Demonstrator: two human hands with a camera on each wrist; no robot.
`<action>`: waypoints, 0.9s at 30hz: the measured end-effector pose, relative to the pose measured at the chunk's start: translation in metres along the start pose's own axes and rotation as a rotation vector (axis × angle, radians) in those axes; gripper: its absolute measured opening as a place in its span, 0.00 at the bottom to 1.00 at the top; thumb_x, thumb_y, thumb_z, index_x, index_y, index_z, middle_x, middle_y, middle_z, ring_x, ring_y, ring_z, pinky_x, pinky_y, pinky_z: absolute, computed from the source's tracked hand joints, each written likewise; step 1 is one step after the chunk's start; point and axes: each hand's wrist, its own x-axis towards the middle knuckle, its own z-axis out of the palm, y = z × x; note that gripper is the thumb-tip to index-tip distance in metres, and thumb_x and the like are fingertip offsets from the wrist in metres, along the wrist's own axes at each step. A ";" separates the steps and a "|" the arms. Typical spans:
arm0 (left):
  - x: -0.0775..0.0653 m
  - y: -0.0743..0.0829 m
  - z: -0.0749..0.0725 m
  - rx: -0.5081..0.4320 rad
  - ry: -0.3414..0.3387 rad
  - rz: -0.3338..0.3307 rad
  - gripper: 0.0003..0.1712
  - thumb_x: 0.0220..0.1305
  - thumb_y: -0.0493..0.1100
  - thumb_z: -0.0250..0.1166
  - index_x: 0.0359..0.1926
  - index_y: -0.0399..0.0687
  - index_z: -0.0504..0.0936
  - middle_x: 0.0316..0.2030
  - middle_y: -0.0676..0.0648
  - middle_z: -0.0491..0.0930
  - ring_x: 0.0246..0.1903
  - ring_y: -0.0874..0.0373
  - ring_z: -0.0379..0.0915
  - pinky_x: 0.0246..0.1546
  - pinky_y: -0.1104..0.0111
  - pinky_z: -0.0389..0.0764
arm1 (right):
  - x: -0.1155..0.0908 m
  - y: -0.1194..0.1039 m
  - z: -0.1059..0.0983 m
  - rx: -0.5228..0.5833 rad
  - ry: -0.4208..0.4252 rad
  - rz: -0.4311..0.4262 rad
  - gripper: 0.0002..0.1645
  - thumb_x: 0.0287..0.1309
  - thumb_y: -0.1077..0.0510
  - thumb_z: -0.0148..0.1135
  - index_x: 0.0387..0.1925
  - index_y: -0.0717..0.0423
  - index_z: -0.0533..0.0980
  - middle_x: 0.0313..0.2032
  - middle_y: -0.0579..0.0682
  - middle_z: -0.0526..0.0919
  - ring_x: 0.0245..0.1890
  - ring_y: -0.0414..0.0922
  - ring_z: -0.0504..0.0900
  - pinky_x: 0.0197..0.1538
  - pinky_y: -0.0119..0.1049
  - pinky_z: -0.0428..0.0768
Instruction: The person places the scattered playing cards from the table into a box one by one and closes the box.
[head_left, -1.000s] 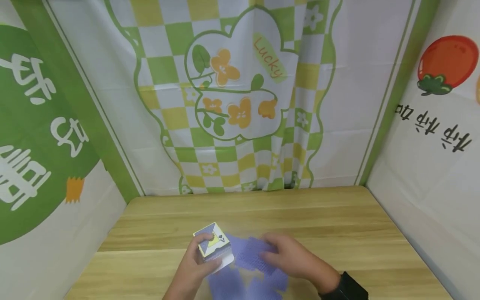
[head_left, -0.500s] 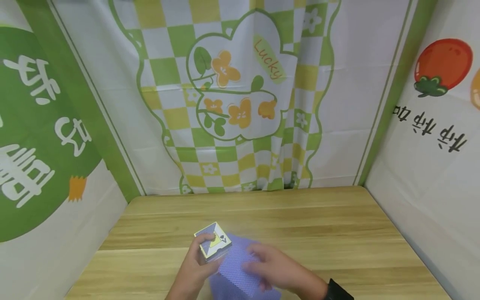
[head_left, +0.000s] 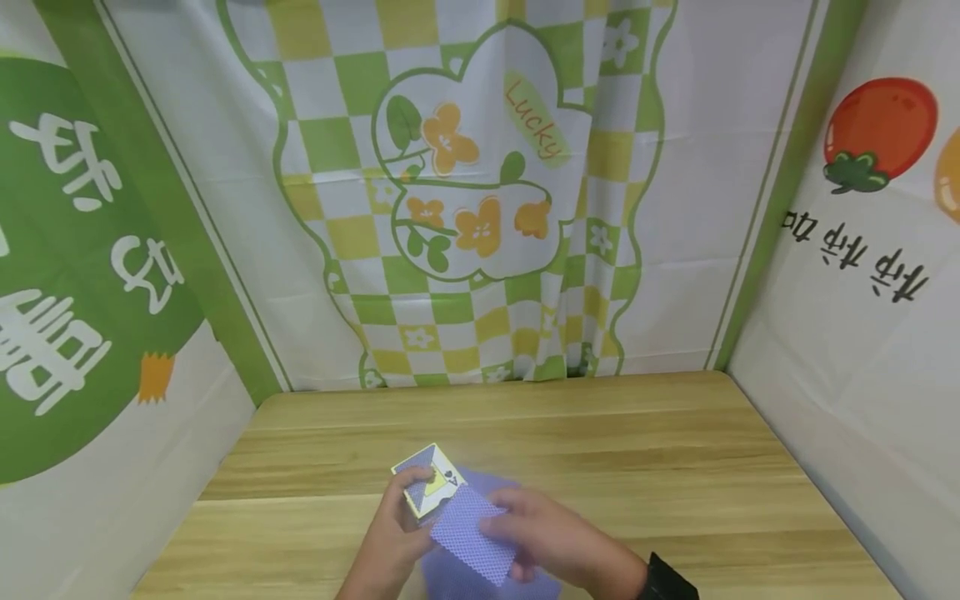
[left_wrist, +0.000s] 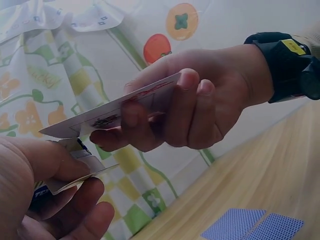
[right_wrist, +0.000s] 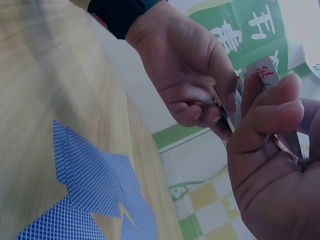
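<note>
My left hand (head_left: 386,537) grips a small playing-card box (head_left: 442,493), its top face printed with a pale ace and a blue pattern. With fingers and thumb, my right hand (head_left: 558,533) pinches a playing card (head_left: 467,527), blue patterned back upward. That card's near end lies at the box's open end; whether its edge is inside, I cannot tell. In the left wrist view the card's white face (left_wrist: 105,112) carries red print, and a flap (left_wrist: 85,180) sticks out of the box under my left thumb.
Several blue-backed cards (right_wrist: 95,170) lie overlapping on the wooden table (head_left: 645,450) below my hands. A checked curtain (head_left: 480,325) hangs at the table's back edge, with printed cloth walls (head_left: 847,400) on either side.
My right hand has moved left and slightly down, bringing the card from above the loose cards to the box's open end. My left hand and the box have barely moved.
</note>
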 end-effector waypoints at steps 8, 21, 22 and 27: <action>-0.001 0.003 0.005 0.004 0.056 -0.011 0.41 0.52 0.21 0.61 0.64 0.41 0.55 0.55 0.38 0.68 0.47 0.52 0.80 0.45 0.65 0.84 | 0.004 0.002 0.005 0.052 -0.013 0.027 0.20 0.72 0.53 0.55 0.56 0.64 0.72 0.30 0.49 0.82 0.18 0.35 0.75 0.20 0.24 0.71; 0.000 0.006 0.007 0.019 0.095 -0.102 0.44 0.51 0.21 0.61 0.67 0.42 0.52 0.57 0.36 0.68 0.49 0.50 0.80 0.49 0.62 0.84 | 0.007 0.001 0.008 0.097 0.029 0.044 0.24 0.72 0.53 0.55 0.60 0.66 0.69 0.33 0.52 0.83 0.20 0.37 0.79 0.22 0.27 0.77; -0.001 0.007 0.008 0.018 0.105 -0.105 0.44 0.51 0.21 0.61 0.67 0.43 0.53 0.58 0.36 0.67 0.50 0.50 0.80 0.49 0.62 0.84 | 0.008 0.001 0.009 0.114 0.033 0.046 0.25 0.72 0.54 0.56 0.61 0.66 0.68 0.33 0.52 0.83 0.21 0.38 0.80 0.23 0.28 0.78; -0.001 0.007 0.009 0.023 0.132 -0.086 0.44 0.50 0.21 0.62 0.67 0.42 0.55 0.59 0.34 0.66 0.50 0.50 0.79 0.48 0.63 0.84 | 0.011 0.003 0.012 0.186 0.073 0.018 0.29 0.68 0.59 0.58 0.64 0.69 0.63 0.35 0.55 0.84 0.27 0.42 0.85 0.32 0.34 0.86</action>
